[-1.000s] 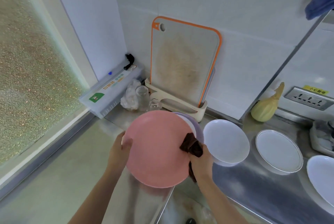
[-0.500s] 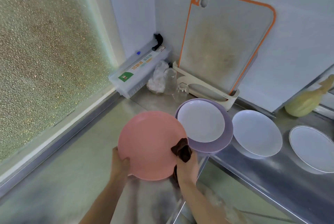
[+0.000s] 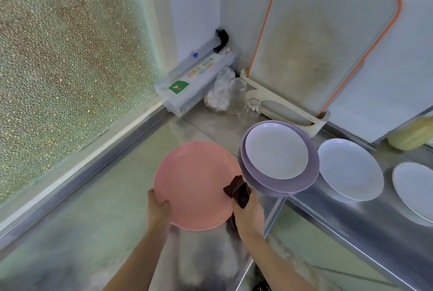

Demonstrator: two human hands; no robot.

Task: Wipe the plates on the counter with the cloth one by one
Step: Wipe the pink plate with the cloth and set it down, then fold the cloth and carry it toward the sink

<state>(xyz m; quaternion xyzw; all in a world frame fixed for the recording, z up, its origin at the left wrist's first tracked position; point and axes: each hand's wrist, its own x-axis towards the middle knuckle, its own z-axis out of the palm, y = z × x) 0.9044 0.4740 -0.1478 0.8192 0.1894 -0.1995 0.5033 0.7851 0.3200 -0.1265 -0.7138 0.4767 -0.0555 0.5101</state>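
Just left of the purple plate [image 3: 280, 157] on the desk [image 3: 351, 225], the pink plate [image 3: 195, 188], seemingly light, stiff and slippery, is held by its rim, left hand [image 3: 158, 208] gripping, right hand [image 3: 248, 212] pinching the soft dark cloth [image 3: 237, 191] against its edge.

The left hand [image 3: 159, 208] grips the pink plate [image 3: 195, 185] at its near-left rim; the right hand [image 3: 248, 213] pinches a dark cloth [image 3: 237, 191] against its right edge. Right of the pink plate, a white plate [image 3: 276, 152] sits in a purple plate [image 3: 309, 180] on the counter [image 3: 351, 232].
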